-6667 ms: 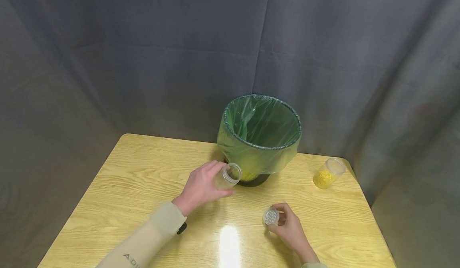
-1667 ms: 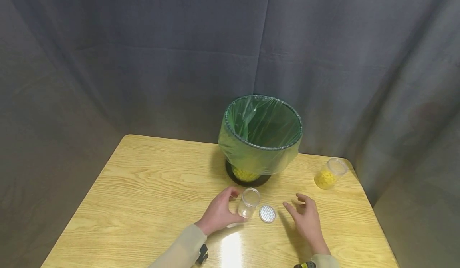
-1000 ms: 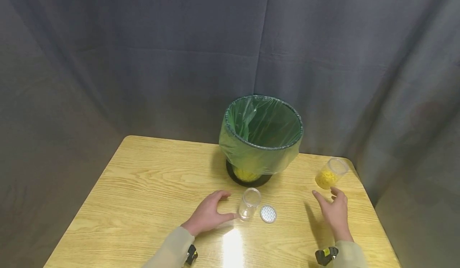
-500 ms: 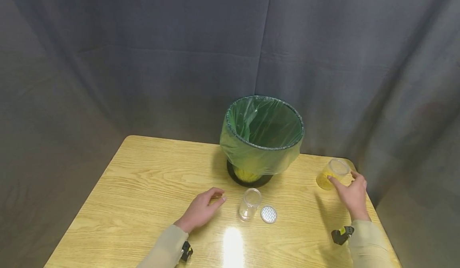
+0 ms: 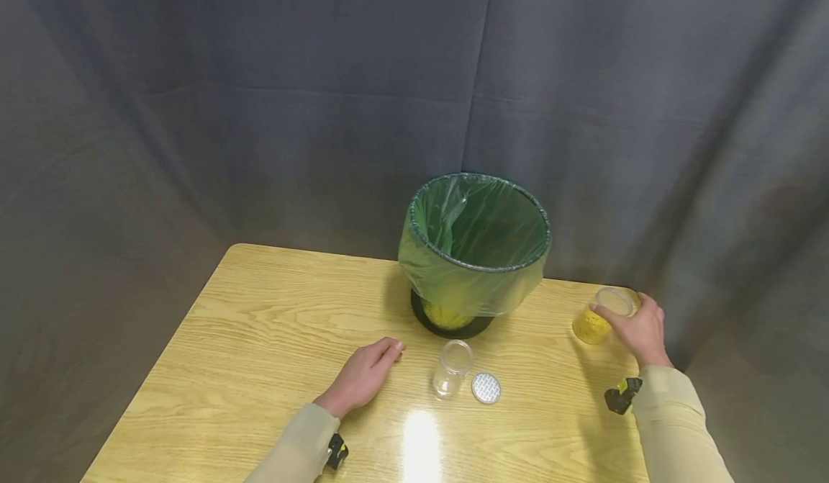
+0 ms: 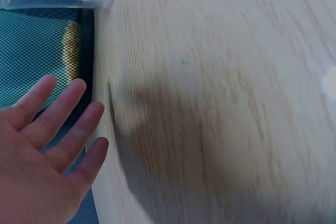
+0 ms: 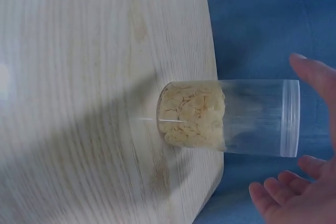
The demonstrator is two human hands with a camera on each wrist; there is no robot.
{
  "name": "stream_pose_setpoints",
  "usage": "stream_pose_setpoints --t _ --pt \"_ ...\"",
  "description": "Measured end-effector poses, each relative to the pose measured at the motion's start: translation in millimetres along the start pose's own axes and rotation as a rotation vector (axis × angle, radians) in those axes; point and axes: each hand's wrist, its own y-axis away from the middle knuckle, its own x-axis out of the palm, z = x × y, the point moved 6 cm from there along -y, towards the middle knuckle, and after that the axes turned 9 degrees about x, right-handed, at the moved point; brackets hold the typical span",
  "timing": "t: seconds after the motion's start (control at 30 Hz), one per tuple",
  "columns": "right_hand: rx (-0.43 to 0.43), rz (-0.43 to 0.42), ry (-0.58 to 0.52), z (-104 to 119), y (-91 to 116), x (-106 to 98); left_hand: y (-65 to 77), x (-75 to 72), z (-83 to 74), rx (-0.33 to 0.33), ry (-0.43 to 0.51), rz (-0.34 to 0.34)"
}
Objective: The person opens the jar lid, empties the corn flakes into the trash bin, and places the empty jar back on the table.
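Bringing the right hand (image 5: 640, 330) over, I now have it spread around the part-filled jar (image 7: 193, 115) at the table (image 5: 259, 324)'s far right corner, seemingly poised to grip, left hand (image 5: 359, 376) loose.

Dark grey fabric curtain (image 5: 278, 109) hangs behind and to both sides of a wood-grain table (image 5: 259, 317) with rounded far corners. A vertical seam (image 5: 481, 73) runs down the fabric near the middle, and soft folds show at right. A bright white light reflection (image 5: 421, 443) gleams on the tabletop.
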Motion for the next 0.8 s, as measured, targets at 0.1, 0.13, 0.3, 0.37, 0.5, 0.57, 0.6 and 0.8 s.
stream_pose_setpoints --t 0.1,0.13,0.3,0.37,0.5,0.57,0.6,0.8 --pt "0.013 0.035 0.017 2 -5 1 0.4 0.2 0.7 -0.016 0.009 0.001" --pt "0.015 0.043 0.022 2 -7 2 0.5 0.2 0.7 -0.018 0.007 0.001" --pt "0.017 0.048 0.009 2 -13 9 0.9 -0.3 1.5 -0.023 -0.006 0.000" --pt "0.013 0.034 -0.002 1 -14 13 1.0 0.1 1.6 -0.016 -0.010 0.001" --pt "0.017 0.006 -0.014 -2 -17 18 0.6 1.2 1.4 0.001 -0.020 -0.001" --pt "0.025 -0.016 -0.020 -4 -18 20 0.3 2.0 1.4 0.002 -0.023 0.002" --pt "0.030 -0.026 -0.023 -5 -18 20 0.1 2.2 0.8 0.008 -0.027 0.002" --pt "0.043 -0.058 -0.051 -7 -17 22 -0.3 2.8 -3.0 0.032 -0.046 0.004"
